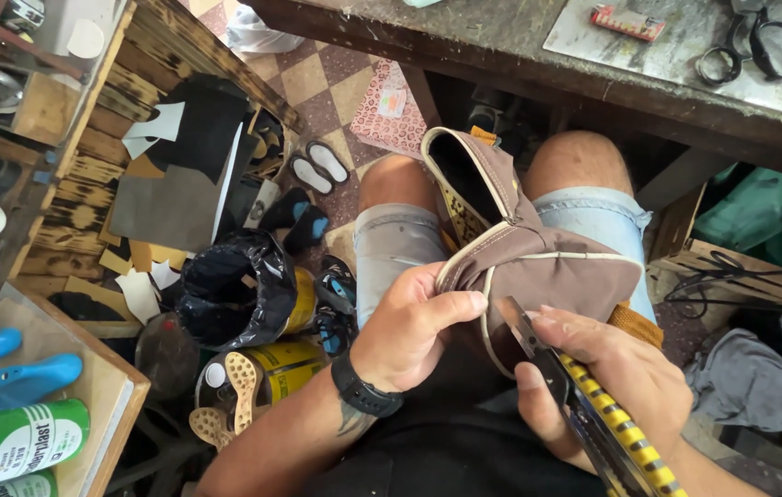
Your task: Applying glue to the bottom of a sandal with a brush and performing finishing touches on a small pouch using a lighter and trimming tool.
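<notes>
A brown fabric shoe upper point(538, 262) with pale piping lies across my lap, its opening pointing away from me. My left hand point(414, 322), with a black wristband, pinches the near edge of the upper between thumb and fingers. My right hand point(607, 373) grips a metal tool point(584, 405) whose handles are wrapped in yellow and black. The tool's flat tip touches the upper's edge close to my left thumb.
A workbench point(538, 55) stands ahead with scissors point(759, 46) and a metal plate. To the left sit a black-bag-lined can point(234, 294), yellow tins, loose soles, leather scraps and a wooden rack point(87, 166). Blue shoe lasts point(27, 377) and a green can rest on a low table.
</notes>
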